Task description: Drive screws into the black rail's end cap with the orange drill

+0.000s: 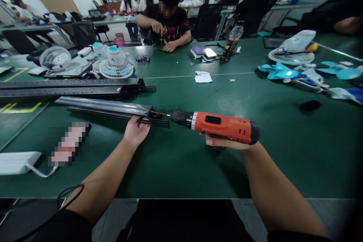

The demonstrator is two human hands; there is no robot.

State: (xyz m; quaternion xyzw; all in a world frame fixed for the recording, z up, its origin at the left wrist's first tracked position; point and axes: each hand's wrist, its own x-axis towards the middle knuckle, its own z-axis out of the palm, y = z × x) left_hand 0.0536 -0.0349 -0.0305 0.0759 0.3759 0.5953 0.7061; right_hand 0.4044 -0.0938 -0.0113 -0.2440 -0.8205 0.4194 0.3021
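My right hand (pixel 227 143) is wrapped round the handle of an orange and black cordless drill (pixel 224 124), which lies nearly level and points left. Its long thin bit (pixel 161 113) reaches the end of a dark metal rail assembly (pixel 113 106); whether the tip is seated in a screw I cannot make out. Under that same end, my left hand (pixel 137 130) grips the assembly from below, its fingers partly hidden behind the metal. A clear film seems to cover the upper face of the assembly.
More black rails (pixel 70 87) lie just behind. White fan parts (pixel 116 62) stand back left, blue fan blades (pixel 278 71) at right. A pixelated phone (pixel 70 143) and a white power bank (pixel 18 162) lie left. Across the green table (pixel 181 174), a person (pixel 170 19) holds a screwdriver.
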